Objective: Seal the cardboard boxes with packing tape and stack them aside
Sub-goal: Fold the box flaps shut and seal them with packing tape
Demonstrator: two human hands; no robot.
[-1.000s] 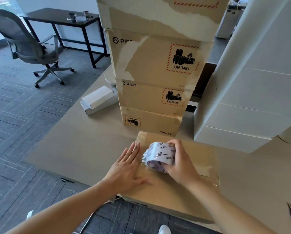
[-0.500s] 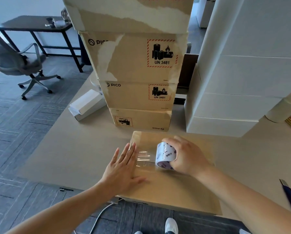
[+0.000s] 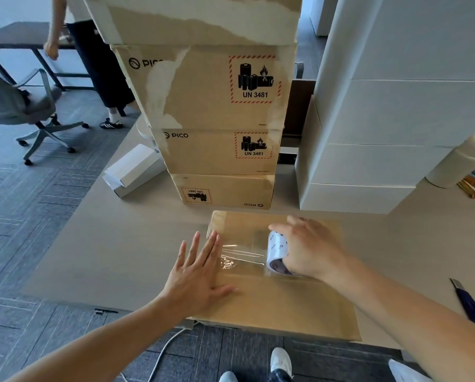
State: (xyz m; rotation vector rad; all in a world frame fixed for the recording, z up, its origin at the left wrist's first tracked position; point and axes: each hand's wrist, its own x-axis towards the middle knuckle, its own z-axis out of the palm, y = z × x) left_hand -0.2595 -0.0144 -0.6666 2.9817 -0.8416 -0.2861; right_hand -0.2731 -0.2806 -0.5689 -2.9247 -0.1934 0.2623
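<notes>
A flat brown cardboard box [image 3: 280, 304] lies at the near edge of the grey table [image 3: 115, 252]. My left hand [image 3: 196, 274] presses flat on the box's left end, fingers straight, holding down the start of a clear tape strip [image 3: 241, 256]. My right hand [image 3: 310, 249] grips the white printed tape roll [image 3: 277, 250] on the box top, with the strip stretched between the roll and my left hand. Behind the box stands a stack of brown PICO boxes [image 3: 217, 106] with UN 3481 labels.
Tall white boxes [image 3: 382, 133] stand at the right. Two small white boxes [image 3: 133, 170] lie left of the stack. A blue utility knife [image 3: 470, 306] rests at the right table edge. A person [image 3: 98, 64] and an office chair [image 3: 18, 106] are on the left floor.
My right hand has rolled the tape roll to the right across the box, drawing out more clear tape. My left hand stayed pressed on the left end. A person came into view at the left.
</notes>
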